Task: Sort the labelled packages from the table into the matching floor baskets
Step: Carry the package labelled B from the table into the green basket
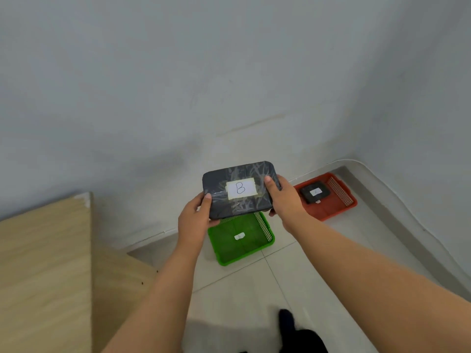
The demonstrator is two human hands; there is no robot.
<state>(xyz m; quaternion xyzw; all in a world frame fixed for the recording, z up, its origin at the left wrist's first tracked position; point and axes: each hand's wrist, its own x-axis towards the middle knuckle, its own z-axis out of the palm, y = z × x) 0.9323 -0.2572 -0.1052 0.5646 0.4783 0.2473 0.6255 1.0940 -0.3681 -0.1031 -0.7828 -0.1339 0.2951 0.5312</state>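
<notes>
A flat black package with a white label marked "B" is held up in the air between both hands. My left hand grips its left edge and my right hand grips its right edge. Below it on the floor lies a green basket with a small white label inside; the package hides its far rim. To the right, in the corner, stands a red basket that holds one small black package with a white label.
A light wooden table fills the lower left, its corner close to my left forearm. Grey walls meet in a corner behind the red basket. Pale floor tiles lie around the baskets. My dark-clad foot shows at the bottom.
</notes>
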